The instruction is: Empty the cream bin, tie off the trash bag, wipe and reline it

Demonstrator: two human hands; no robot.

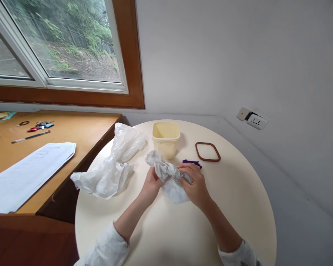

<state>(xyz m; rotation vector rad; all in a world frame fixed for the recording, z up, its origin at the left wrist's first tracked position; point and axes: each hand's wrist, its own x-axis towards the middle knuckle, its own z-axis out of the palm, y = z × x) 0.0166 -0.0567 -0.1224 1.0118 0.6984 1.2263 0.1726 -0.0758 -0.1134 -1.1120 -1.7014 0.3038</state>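
Between my two hands a crumpled white plastic bag (166, 170) is bunched and twisted above the round table, its loose lower part hanging toward me. My left hand (151, 184) is closed on its left side, with the fingertips partly hidden behind the folds. From the right, my right hand (193, 183) grips the gathered part with curled fingers. Just beyond the right fingers lies a small dark purple thing (192, 162), partly covered, whose kind I cannot make out. Behind the bag stands an open cream plastic tub (166, 142).
A larger crumpled clear plastic bag (108, 170) spreads over the left of the round table (238, 207). A brown rounded-square ring (208, 152) lies at the right. On the wooden desk (91, 136) are papers (30, 173), a pen (30, 137) and keys (41, 126).
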